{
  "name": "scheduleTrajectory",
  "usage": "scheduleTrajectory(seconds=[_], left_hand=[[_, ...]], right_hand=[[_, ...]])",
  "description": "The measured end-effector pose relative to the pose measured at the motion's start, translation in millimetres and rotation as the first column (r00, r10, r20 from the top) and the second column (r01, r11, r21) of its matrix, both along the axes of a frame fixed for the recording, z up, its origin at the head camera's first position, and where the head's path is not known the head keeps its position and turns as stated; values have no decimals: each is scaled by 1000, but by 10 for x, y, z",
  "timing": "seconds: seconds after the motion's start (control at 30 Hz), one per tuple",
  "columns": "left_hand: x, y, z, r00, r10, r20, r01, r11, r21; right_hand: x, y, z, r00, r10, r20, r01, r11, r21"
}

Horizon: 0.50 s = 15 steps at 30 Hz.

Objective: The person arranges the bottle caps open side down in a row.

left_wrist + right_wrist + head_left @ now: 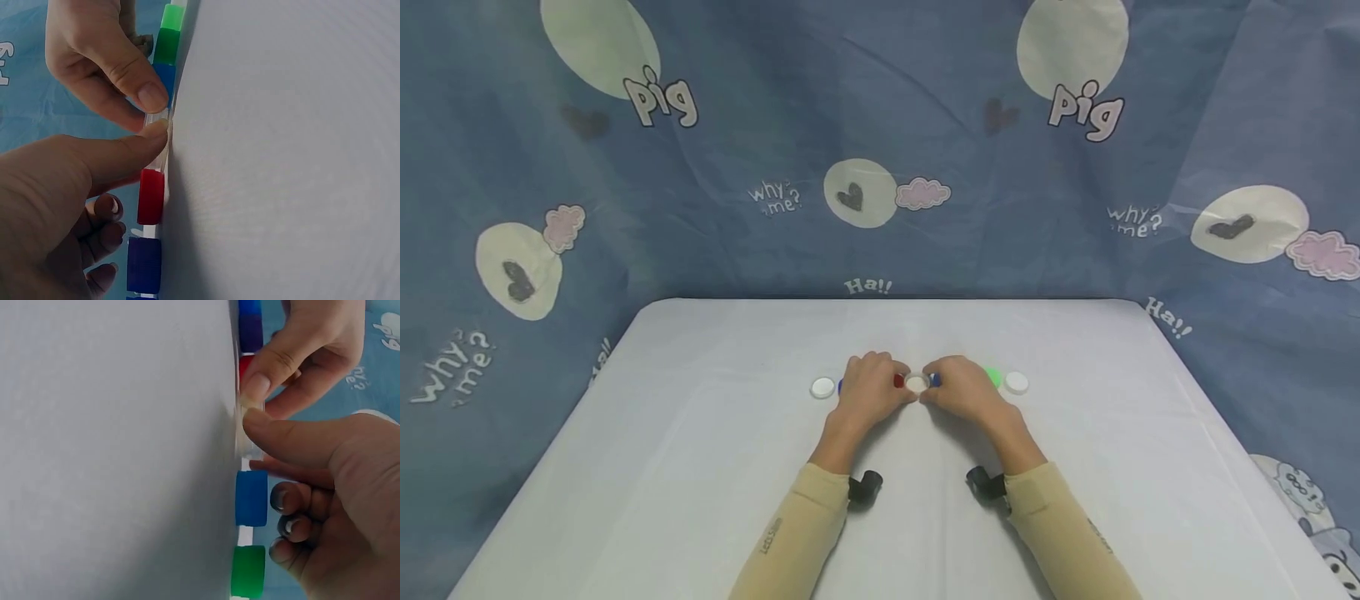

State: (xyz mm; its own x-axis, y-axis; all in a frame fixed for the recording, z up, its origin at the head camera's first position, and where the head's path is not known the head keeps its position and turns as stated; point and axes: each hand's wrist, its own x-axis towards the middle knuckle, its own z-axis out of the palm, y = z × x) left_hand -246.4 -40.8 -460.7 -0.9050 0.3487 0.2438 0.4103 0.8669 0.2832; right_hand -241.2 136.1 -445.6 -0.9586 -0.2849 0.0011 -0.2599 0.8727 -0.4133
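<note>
Both hands meet at a clear round cap [917,383] on the white table, pinching it between thumbs and fingers from either side. My left hand [872,388] is on its left edge, the thumb at the near side. My right hand [964,387] holds the right edge in the same way, and the two thumbs almost touch. Beside the clear cap stands a red cap [151,197], partly hidden by the left hand in the head view. On the other side is a blue cap [251,498], under the right hand's fingers.
The caps form one row. A dark blue cap [144,265] lies left of the red one; a green cap [249,571] lies right of the blue. White caps [822,387] sit at both ends. A patterned blue cloth [880,258] hangs behind the white table [700,467].
</note>
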Motion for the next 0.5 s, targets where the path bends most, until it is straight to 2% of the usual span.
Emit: scheduleTrajectory(seconds=[0.17,0.5], left_hand=[[-8,0,2,1000,-14,-3,14,1000,-3],[-13,-25,77,999,-20,-34,21,1000,2]], right_hand=[[-6,21,-23,1000,-20,-7,19,1000,-20],[-2,69,22,999,8,-36,-13,991,-136]])
